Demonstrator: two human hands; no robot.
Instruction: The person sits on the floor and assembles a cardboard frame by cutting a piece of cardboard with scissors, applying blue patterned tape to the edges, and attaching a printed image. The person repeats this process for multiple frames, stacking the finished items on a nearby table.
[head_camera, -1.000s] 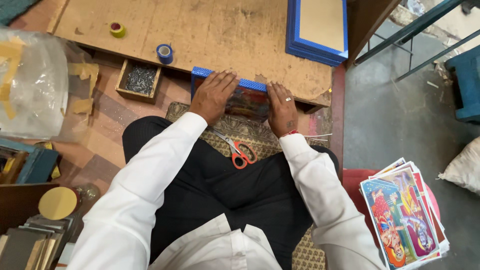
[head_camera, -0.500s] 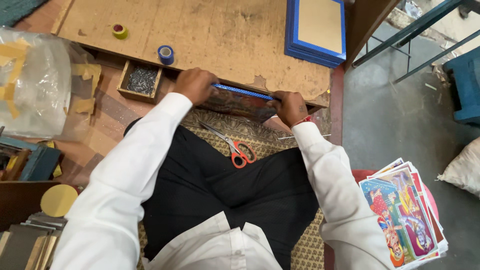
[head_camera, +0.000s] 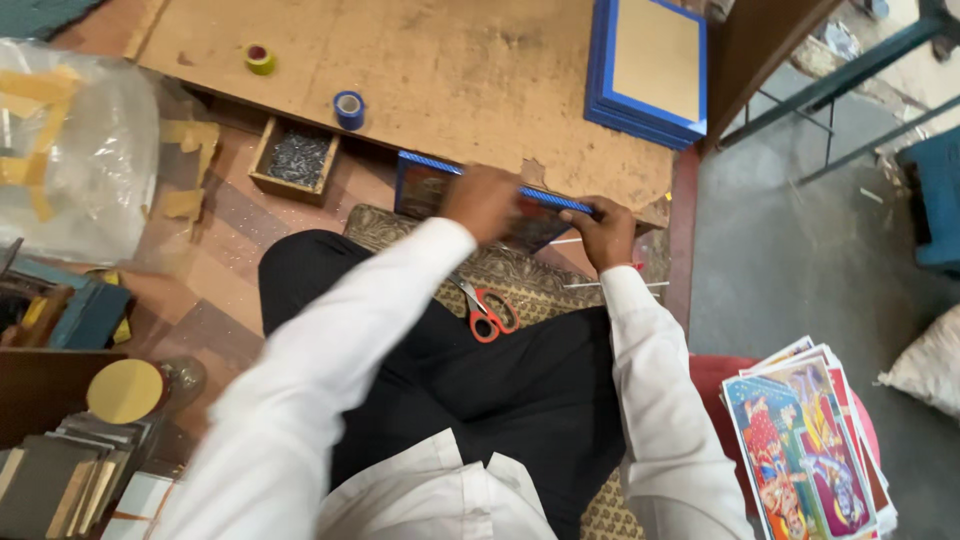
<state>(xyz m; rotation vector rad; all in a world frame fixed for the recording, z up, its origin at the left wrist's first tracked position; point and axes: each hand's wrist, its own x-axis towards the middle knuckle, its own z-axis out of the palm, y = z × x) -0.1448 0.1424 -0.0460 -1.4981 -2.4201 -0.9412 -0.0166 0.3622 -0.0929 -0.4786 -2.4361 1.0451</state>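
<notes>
Head view: one blue picture frame (head_camera: 430, 190) stands on edge at the near rim of the board (head_camera: 450, 70), just past the person's knees. Its long axis runs left to right across the picture, the right end sitting slightly lower, and its glazed face is turned toward the person. The left hand (head_camera: 483, 200) lies over the top edge near the middle; it is blurred, so I cannot tell whether its fingers are curled round the frame or only resting on it. The right hand (head_camera: 603, 232) is at the frame's right end with the fingers wrapped together over the top corner, clamped on it. One pair of red-handled scissors (head_camera: 487, 312) lies on the patterned mat in the lap, near the hands but apart from them. Two tape rolls sit on the board: a blue one (head_camera: 349, 108) and a yellow-green one (head_camera: 260, 58). One small wooden tray of nails (head_camera: 294, 160) rests just left of the frame. One stack of blue frames (head_camera: 648, 70) lies at the board's far right. One pile of colourful prints (head_camera: 805, 445) sits to the person's right.
</notes>
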